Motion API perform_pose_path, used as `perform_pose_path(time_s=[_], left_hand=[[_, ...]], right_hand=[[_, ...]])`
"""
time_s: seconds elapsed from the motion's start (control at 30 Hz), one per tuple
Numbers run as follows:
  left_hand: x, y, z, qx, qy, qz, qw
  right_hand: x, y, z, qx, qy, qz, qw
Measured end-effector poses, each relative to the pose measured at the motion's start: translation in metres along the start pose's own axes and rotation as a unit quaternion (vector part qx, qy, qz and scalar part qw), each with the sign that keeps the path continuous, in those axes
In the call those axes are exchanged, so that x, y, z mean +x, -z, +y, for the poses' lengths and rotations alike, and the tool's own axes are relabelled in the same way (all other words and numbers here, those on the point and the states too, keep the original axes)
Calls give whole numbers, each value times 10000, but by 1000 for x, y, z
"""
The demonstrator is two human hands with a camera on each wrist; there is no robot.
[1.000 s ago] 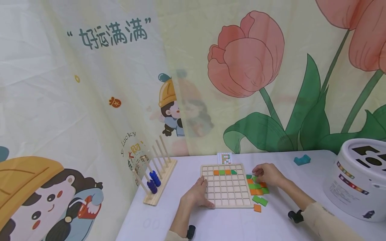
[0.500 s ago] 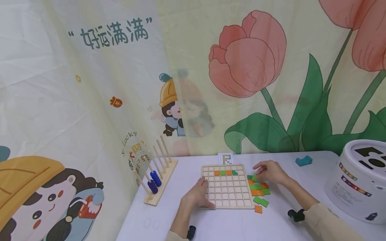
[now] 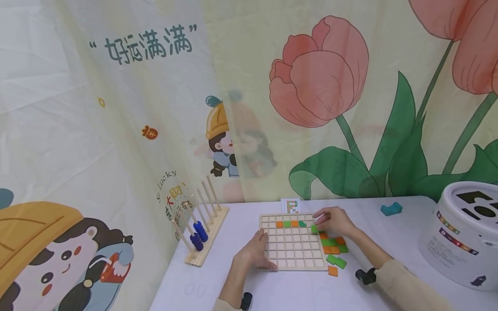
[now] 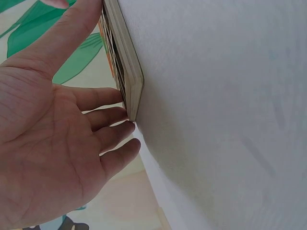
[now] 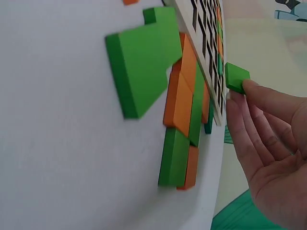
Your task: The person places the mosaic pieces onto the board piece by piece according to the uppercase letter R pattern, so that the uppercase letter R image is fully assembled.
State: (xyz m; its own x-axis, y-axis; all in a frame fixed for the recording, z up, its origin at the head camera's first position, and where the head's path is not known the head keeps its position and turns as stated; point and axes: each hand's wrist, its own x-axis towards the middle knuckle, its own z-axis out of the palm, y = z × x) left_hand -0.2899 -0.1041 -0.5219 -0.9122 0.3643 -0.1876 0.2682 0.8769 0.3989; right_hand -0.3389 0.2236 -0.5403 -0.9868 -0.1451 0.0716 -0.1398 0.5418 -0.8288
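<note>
A wooden grid board [image 3: 294, 249] lies on the white table, with a short row of orange and green tiles [image 3: 287, 224] near its far side. At the board's near left corner rests my left hand [image 3: 252, 250]. Its spread, fairly straight fingers touch the side edge in the left wrist view, while the thumb lies along the front. My right hand [image 3: 335, 221] pinches a green square tile [image 5: 236, 78] between thumb and fingertips, above the board's far right edge. Right of the board lie loose orange and green tiles [image 3: 331, 249], some touching one another.
Behind the board stands a small pattern card [image 3: 291, 205]. A wooden peg rack [image 3: 206, 237] with blue beads stands on the left. A white bucket [image 3: 447, 246] and a teal piece [image 3: 391, 209] are to the right. A printed curtain [image 3: 249, 65] hangs behind.
My right hand has moved left from the loose tiles to the board's edge, bringing a green tile along. The left hand has stayed at the board's corner.
</note>
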Motion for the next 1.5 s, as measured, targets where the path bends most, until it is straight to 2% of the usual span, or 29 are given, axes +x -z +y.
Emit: perform_pose_path(time_s=[0.2,0.53,0.77,1.0,1.27,1.5], left_hand=[[0,0,-1,10,2,7,10000],[1,0,-1,-9,-19,-17,10000],[1,0,-1,-23,-46,-14,10000],[-1,0,-1,-10,-29,-3,10000],[-1,1,0,-31,-31,-4,10000],[-1,2,0,49,-11,-38,10000]], right_hand=[[6,-11,-4,99,61,-12,9999],[7,-25,-20,261,-209,236,9992],[13,-36,-19,-113,-421,279,9987],[11,-43,-17,-365,-355,328,9982],[10,-43,-16,-432,-206,310,9984],[7,-34,-16,-116,-485,371,9981]])
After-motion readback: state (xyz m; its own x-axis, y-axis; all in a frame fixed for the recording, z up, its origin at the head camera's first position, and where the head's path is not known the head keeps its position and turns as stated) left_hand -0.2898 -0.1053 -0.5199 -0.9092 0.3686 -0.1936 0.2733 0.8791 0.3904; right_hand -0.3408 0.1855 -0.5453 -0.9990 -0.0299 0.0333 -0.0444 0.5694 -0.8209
